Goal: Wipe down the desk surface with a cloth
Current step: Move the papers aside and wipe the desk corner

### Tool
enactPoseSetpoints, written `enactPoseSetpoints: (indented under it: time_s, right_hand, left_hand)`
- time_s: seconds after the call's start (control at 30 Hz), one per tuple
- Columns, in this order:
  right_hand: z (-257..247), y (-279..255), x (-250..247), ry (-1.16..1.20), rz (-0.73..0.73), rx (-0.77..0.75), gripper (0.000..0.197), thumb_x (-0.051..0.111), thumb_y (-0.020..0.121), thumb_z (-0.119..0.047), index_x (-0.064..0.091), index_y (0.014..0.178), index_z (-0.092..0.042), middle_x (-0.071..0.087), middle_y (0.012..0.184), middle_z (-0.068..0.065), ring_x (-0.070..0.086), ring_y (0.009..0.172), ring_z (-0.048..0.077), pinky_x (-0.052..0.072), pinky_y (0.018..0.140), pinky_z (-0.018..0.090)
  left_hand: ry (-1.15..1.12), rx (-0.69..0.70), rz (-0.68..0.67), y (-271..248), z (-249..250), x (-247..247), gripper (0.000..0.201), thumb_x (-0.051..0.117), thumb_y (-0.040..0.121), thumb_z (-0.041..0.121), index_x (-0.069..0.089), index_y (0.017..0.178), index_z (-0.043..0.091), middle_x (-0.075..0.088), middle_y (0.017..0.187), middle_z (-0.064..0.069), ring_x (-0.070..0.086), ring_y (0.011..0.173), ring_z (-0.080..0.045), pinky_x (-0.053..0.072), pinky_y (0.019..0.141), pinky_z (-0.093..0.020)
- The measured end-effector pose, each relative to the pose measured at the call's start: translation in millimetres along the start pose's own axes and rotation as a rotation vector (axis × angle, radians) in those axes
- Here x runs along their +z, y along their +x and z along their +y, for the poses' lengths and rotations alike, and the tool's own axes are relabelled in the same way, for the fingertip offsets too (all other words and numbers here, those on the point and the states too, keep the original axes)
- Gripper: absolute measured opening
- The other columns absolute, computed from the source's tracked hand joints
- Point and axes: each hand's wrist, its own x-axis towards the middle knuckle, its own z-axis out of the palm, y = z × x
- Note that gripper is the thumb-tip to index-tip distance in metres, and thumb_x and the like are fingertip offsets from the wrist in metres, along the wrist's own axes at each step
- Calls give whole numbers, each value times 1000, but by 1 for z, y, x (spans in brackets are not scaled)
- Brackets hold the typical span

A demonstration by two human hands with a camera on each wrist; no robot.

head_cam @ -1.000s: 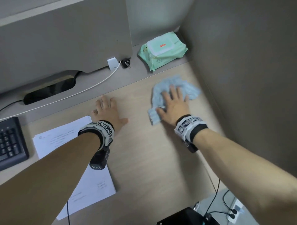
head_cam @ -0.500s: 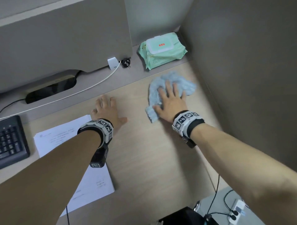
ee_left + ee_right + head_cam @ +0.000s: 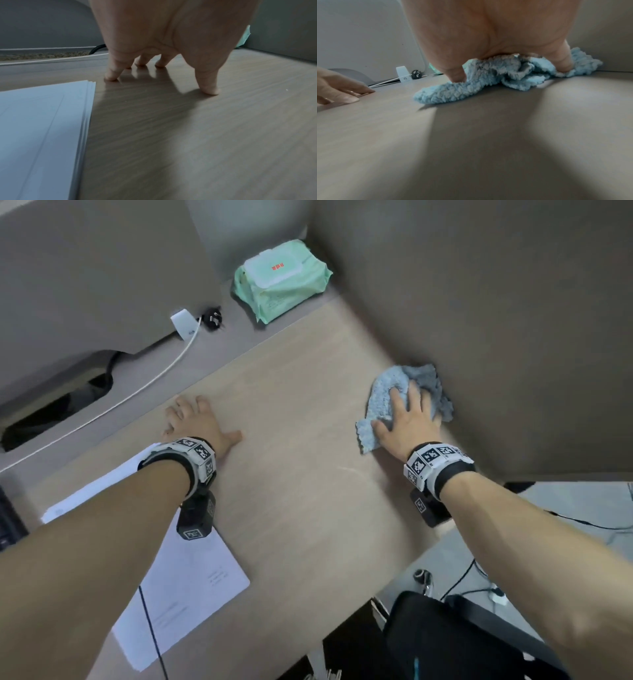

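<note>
Head view: our right hand [image 3: 407, 422] presses flat-fingered on the cloth [image 3: 380, 402]; our left hand [image 3: 197, 422] rests spread, holding nothing, on the desk [image 3: 308, 474].

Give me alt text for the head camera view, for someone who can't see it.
A right hand presses a blue cloth onto a wooden desk beside the right partition, while the left hand rests flat. Papers lie front left; a green wipes pack sits at the back.

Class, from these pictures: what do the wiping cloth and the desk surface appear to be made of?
Cloth: fluffy light-blue fabric, probably microfibre or terry; its pile is looped and shaggy.
Desk surface: smooth wood-grain top, likely laminate; the fingers of the left hand reflect faintly in it.
</note>
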Motion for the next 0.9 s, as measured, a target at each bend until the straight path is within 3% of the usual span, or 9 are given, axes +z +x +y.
enactPoseSetpoints:
  time_s: [0.17, 0.23, 0.3, 0.4, 0.47, 0.6, 0.7, 0.77, 0.9]
  right_hand:
    - [-7, -38, 20, 64, -25, 185, 80, 45, 89, -54, 13, 155, -22, -7, 164, 11, -7, 150, 36, 12, 115, 64]
    - [-48, -54, 29, -3, -51, 62, 82, 44, 88, -56, 10, 155, -23, -9, 164, 11, -8, 150, 38, 10, 115, 66]
    - [-94, -80, 42, -66, -81, -209, 82, 44, 89, -56, 7, 156, -24, -13, 164, 11, -9, 150, 38, 8, 114, 68]
    - [-107, -119, 56, -118, -133, -402, 78, 44, 91, -54, 10, 156, -28, -12, 165, 5, -9, 151, 33, 9, 115, 66]
    - [-68, -123, 58, -90, -97, -282, 76, 41, 92, -57, 9, 156, -30, -12, 165, 3, -8, 151, 31, 9, 117, 63]
    - [41, -131, 51, 33, -46, 241, 78, 38, 93, -60, 10, 156, -25, -8, 165, 9, -3, 151, 34, 14, 118, 59]
    - [59, -128, 41, 40, -64, 403, 79, 41, 94, -56, 11, 156, -17, -5, 164, 17, 0, 149, 40, 16, 117, 58]
    - [33, -121, 39, 1, -73, 353, 79, 40, 95, -55, 8, 156, -16, -7, 163, 19, -1, 149, 42, 14, 118, 58]
    - [-39, -120, 50, -72, -103, -14, 82, 39, 94, -58, 2, 156, -19, -17, 163, 15, -9, 149, 41, 6, 119, 59]
  left_hand:
    - [-44, 12, 10, 7, -2, 0, 108, 67, 74, 62, 10, 153, 14, 1, 161, -18, 3, 147, -42, 19, 116, -57]
    - [-75, 54, 41, 5, -8, 3, 99, 67, 75, 59, 24, 149, 9, 14, 158, -20, 15, 144, -43, 24, 116, -52]
    - [-86, 124, 92, -1, -15, 9, 88, 67, 76, 58, 37, 142, 7, 25, 152, -23, 26, 139, -43, 27, 115, -46]
    - [-39, 218, 89, -10, -22, 18, 84, 65, 78, 57, 37, 142, 11, 20, 156, -21, 21, 141, -42, 22, 118, -44]
    - [3, 230, 80, -13, -22, 18, 90, 63, 77, 61, 31, 146, 12, 17, 158, -19, 16, 143, -42, 20, 118, -46]
    - [31, 178, 58, -22, -12, 23, 112, 64, 67, 73, 18, 150, 13, 6, 161, -16, 6, 146, -41, 22, 116, -53]
    - [74, 154, 93, -26, -7, 27, 120, 62, 64, 78, 12, 151, 13, 1, 162, -17, 2, 147, -41, 23, 114, -55]
    - [68, 149, 99, -27, -4, 28, 119, 62, 63, 79, 14, 150, 12, 3, 161, -18, 3, 147, -42, 24, 113, -56]
    - [77, 137, 85, -26, -2, 28, 119, 64, 62, 78, 15, 149, 12, 4, 160, -18, 3, 146, -43, 24, 112, -56]
